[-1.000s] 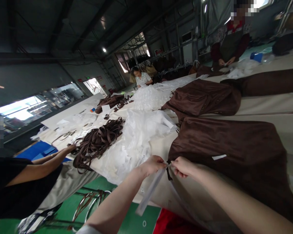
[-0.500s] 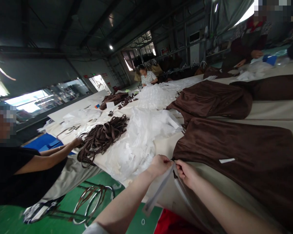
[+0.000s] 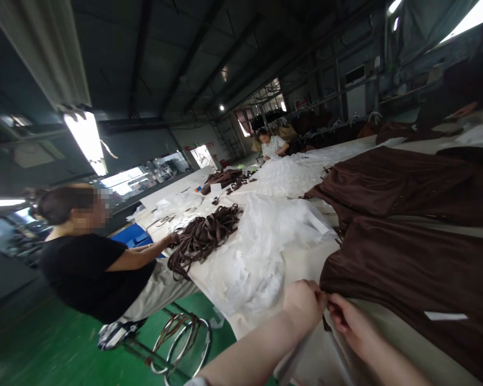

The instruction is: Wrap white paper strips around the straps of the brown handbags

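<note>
My left hand [image 3: 306, 300] is closed in a pinch at the near left corner of a dark brown suede-like piece [image 3: 402, 262]. Close against it, my right hand [image 3: 348, 319] also pinches, fingertips almost meeting the left ones. From between them hangs a pale strip [image 3: 338, 354], with a small dark bit near its top; the exact point of the grip is hidden by my fingers. A white label [image 3: 445, 316] lies on the brown piece. Crumpled clear plastic bags [image 3: 261, 257] lie left of my hands.
A second brown piece [image 3: 398, 179] lies beyond. Brown straps [image 3: 207, 236] lie heaped on the pale table [image 3: 241, 316], touched by a seated co-worker [image 3: 96, 268] in black. A metal-ringed stool [image 3: 181, 343] stands on the green floor. Another person [image 3: 272, 145] works farther back.
The view has swung left, so everything sits farther right and lower. My hands remain together at the pale strip, which shows less now. More of the seated co-worker is in view.
</note>
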`<state>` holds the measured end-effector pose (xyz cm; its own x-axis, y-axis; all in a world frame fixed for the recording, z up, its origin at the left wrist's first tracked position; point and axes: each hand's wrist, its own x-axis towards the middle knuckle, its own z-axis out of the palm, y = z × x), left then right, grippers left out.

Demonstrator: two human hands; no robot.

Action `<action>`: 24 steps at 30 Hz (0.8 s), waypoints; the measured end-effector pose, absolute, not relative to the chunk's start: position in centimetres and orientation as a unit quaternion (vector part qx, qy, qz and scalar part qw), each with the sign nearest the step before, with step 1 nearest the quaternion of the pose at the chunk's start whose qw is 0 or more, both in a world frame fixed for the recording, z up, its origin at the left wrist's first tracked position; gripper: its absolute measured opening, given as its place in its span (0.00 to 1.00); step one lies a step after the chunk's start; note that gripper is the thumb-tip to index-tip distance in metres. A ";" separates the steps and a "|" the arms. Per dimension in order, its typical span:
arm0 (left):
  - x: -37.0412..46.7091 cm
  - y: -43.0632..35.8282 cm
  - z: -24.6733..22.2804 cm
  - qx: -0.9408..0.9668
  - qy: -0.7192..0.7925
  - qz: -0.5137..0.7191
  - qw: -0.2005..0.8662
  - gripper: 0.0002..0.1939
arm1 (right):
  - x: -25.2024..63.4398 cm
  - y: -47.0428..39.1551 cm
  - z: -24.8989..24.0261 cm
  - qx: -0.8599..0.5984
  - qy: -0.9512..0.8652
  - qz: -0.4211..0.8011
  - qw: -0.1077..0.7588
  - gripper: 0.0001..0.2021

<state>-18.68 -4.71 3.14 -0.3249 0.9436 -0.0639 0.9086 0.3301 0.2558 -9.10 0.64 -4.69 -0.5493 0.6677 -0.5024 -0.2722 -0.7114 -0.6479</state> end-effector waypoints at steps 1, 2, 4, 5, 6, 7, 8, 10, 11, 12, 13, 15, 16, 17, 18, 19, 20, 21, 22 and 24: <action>-18.9 -4.5 2.9 0.550 0.820 0.104 0.121 0.14 | -9.1 0.8 -5.0 -0.386 -0.260 0.842 0.274 0.07; -19.2 -4.4 2.7 0.534 0.825 0.120 0.140 0.14 | -9.0 1.0 -5.3 -0.391 -0.266 0.841 0.263 0.07; -19.8 -4.2 2.5 0.514 0.828 0.141 0.174 0.14 | -8.8 1.4 -5.6 -0.399 -0.288 0.838 0.237 0.08; -20.0 -4.2 2.5 0.508 0.827 0.148 0.190 0.15 | -8.6 1.6 -5.7 -0.396 -0.305 0.836 0.225 0.08; -20.3 -4.1 2.5 0.503 0.826 0.154 0.205 0.15 | -8.4 1.8 -5.7 -0.388 -0.324 0.836 0.214 0.09; -20.4 -4.1 2.5 0.499 0.823 0.159 0.220 0.15 | -8.3 2.0 -5.6 -0.375 -0.344 0.836 0.207 0.09; -20.6 -4.1 2.5 0.496 0.820 0.164 0.235 0.15 | -8.1 2.1 -5.5 -0.359 -0.360 0.837 0.203 0.10; -20.8 -4.1 2.6 0.493 0.811 0.180 0.261 0.13 | -7.9 2.2 -5.3 -0.338 -0.378 0.838 0.202 0.11; -20.7 -4.1 2.6 0.489 0.809 0.186 0.269 0.12 | -7.9 2.2 -5.1 -0.335 -0.381 0.837 0.204 0.11; -20.6 -4.2 2.7 0.485 0.809 0.190 0.273 0.11 | -8.0 2.1 -4.9 -0.336 -0.384 0.835 0.205 0.11; -20.4 -4.3 2.7 0.483 0.813 0.187 0.267 0.10 | -8.1 2.1 -4.7 -0.340 -0.388 0.832 0.205 0.10; -19.6 -4.7 2.7 0.500 0.827 0.161 0.201 0.08 | -8.3 1.9 -4.4 -0.353 -0.398 0.823 0.201 0.09; -19.1 -5.0 2.7 0.524 0.828 0.135 0.146 0.07 | -8.5 1.8 -4.2 -0.358 -0.402 0.819 0.198 0.09; -18.5 -5.4 2.5 0.556 0.820 0.101 0.087 0.07 | -8.6 1.8 -4.1 -0.363 -0.403 0.817 0.196 0.09; -17.8 -5.9 2.3 0.590 0.805 0.063 0.028 0.08 | -8.7 1.7 -4.0 -0.368 -0.402 0.816 0.196 0.10; -17.2 -6.4 2.1 0.619 0.784 0.025 -0.024 0.09 | -8.8 1.6 -3.9 -0.372 -0.400 0.814 0.197 0.11; -16.6 -6.9 1.8 0.643 0.763 -0.009 -0.063 0.11 | -8.9 1.6 -3.9 -0.375 -0.399 0.812 0.200 0.12; -16.1 -7.3 1.5 0.660 0.745 -0.037 -0.091 0.13 | -8.8 1.5 -3.8 -0.377 -0.398 0.811 0.203 0.12; -15.8 -7.7 1.2 0.670 0.731 -0.056 -0.113 0.15 | -8.8 1.5 -3.8 -0.377 -0.398 0.810 0.208 0.12; -15.3 -8.2 0.8 0.677 0.719 -0.074 -0.138 0.17 | -8.6 1.4 -3.7 -0.369 -0.403 0.809 0.218 0.12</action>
<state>-15.34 -8.16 0.83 -0.0460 0.9942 0.0974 0.9533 0.0729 -0.2932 -8.56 1.43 -3.69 -0.6324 0.6504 -0.4207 -0.0554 -0.5797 -0.8130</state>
